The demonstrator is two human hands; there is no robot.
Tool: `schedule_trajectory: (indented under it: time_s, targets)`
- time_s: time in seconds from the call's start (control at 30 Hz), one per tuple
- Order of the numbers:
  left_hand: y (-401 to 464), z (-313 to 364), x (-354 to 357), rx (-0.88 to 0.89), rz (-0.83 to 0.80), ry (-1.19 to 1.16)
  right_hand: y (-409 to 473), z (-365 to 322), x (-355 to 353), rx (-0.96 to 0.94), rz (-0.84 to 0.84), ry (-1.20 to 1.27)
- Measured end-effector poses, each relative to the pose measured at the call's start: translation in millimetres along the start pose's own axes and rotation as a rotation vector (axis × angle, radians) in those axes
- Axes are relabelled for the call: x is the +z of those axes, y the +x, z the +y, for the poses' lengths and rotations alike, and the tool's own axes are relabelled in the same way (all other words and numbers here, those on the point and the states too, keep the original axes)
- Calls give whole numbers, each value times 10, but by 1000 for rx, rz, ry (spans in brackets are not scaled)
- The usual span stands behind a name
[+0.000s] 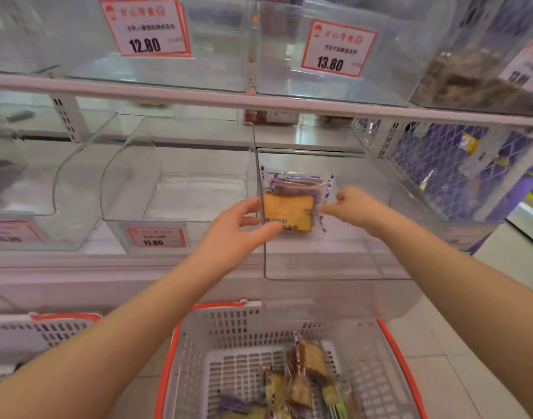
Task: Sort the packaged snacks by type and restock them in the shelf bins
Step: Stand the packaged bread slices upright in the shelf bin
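I hold a clear-wrapped yellow cake slice packet (289, 211) over the front of a clear shelf bin (325, 267). My left hand (238, 228) pinches its left edge between thumb and fingers. My right hand (350, 205) pinches its right edge. Behind it in the same bin lies a similar packet with purple print (295, 181). Below, a white basket with an orange rim (398, 355) holds several more wrapped snack packets (304, 379).
A neighbouring clear bin (174, 195) on the left bears an 11.80 price tag (156, 237). Upper-shelf bins carry tags 12.80 (146, 27) and 13.80 (337, 48). A second basket (41, 331) stands at the lower left. A wire mesh panel (440, 164) closes off the right.
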State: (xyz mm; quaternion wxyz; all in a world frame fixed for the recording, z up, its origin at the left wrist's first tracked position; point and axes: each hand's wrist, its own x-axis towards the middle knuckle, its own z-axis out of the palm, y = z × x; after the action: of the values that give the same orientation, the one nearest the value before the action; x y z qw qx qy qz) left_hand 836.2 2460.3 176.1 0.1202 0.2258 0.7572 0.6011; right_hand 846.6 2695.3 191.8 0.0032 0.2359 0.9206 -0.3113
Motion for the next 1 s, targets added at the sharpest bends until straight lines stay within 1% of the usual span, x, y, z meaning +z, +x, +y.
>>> schedule_trajectory:
  time_s: [0.03, 0.07, 0.13, 0.17, 0.2, 0.27, 0.37, 0.47, 0.6, 0.77, 0.83, 0.9, 1.0]
  targets:
    - [-16, -36, 20, -48, 31, -86, -185, -33, -69, -82, 18, 5]
    - [-35, -78, 43, -109, 73, -185, -394, -51, -121, -162, 9, 72]
    - [-67, -193, 88, -249, 154, -387, -853, -83, -188, -312, -59, 219]
    - [-95, -276, 115, -307, 180, -442, -1077, -82, -206, -377, -107, 255]
    - [-136, -374, 153, -357, 193, -443, -1272, -61, -204, -426, -157, 273]
    - [-256, -598, 249, -439, 200, -366, -1577, 24, -112, -474, -243, 255]
    - [-478, -928, 440, -491, 251, -263, -1783, 269, 238, -486, -343, 66]
    - [-696, -1224, 633, -518, 221, -125, -1783, 586, 727, -447, -408, -72]
    - [-1006, -1659, 873, -555, 34, 83, -1655, 1115, 1439, -293, -482, -178]
    - [-1385, -2214, 1108, -646, -140, 263, -1512, 1755, 2206, -128, -586, -339]
    - [-1485, -2416, 1164, -660, -191, 336, -1410, 1956, 2456, -40, -564, -414]
    - [-1543, -2581, 1190, -655, -266, 440, -1296, 2111, 2627, 40, -493, -420]
    - [-1547, -2729, 1196, -658, -369, 514, -1111, 2274, 2803, 73, -390, -408]
